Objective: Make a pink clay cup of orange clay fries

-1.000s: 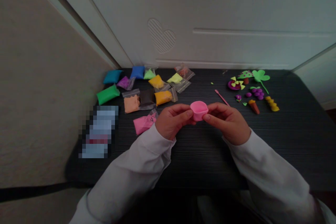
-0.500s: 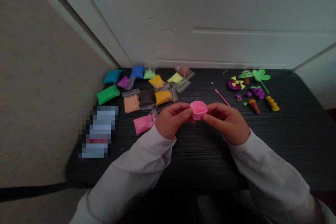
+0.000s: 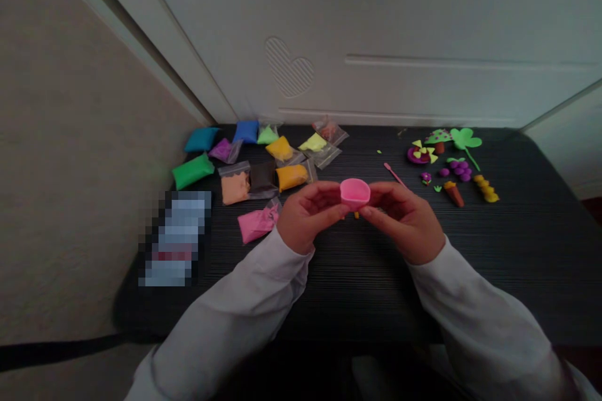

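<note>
A small pink clay cup (image 3: 355, 193) is held above the table, its hollow facing up toward me. My left hand (image 3: 308, 216) pinches its left side, thumb at the lower front edge. From the right, my right hand (image 3: 407, 219) grips the cup the same way, with the thumb near its lower front. The fingertips behind the cup are partly hidden. A small orange bit (image 3: 356, 215) shows just below the cup, between the thumbs. Beyond my right hand lies a pink modelling tool (image 3: 395, 173), its near end hidden by the fingers.
Several bags of coloured clay lie on the left, including pink clay (image 3: 256, 223) and green clay (image 3: 193, 171). A phone with a blurred screen (image 3: 176, 238) is at the left edge. Finished clay figures, such as grapes (image 3: 461, 169) and a clover (image 3: 466, 139), sit at the right on the black table (image 3: 357, 288).
The cup has tilted, so its inside faces me more. Both thumbs have shifted to its lower front, and the orange bit has come into view beneath. The camera view has moved slightly.
</note>
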`<state>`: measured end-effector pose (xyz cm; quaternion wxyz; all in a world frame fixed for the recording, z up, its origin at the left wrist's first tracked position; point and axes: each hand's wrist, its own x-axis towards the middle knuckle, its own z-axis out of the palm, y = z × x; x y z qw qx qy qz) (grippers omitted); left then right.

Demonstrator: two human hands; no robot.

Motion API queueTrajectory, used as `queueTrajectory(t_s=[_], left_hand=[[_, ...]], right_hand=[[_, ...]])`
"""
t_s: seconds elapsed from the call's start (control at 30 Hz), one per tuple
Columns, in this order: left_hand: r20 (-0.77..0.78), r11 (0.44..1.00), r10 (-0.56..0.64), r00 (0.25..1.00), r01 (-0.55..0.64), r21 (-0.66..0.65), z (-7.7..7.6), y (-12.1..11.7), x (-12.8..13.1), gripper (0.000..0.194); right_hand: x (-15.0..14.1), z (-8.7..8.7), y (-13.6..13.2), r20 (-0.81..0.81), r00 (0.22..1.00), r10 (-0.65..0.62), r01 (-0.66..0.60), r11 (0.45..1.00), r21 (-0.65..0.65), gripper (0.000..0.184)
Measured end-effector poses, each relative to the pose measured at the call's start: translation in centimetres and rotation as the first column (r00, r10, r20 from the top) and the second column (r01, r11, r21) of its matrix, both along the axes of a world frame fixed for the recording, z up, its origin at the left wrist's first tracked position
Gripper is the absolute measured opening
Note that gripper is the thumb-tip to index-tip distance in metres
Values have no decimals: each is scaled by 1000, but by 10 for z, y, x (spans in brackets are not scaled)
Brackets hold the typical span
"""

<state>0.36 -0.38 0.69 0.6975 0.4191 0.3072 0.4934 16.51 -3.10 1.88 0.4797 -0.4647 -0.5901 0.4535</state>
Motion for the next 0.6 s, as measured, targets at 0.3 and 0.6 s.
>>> queueTrajectory(t_s=[0.3, 0.6], left_hand=[[92, 973, -86, 992, 104, -208, 9, 0, -2, 21], [102, 970, -28, 994, 52, -238, 5, 3, -1, 19]], right_hand=[[6, 11, -1, 392, 916, -82, -81, 920, 383, 24], [6, 10, 3, 467, 879, -94, -101, 921, 376, 14]])
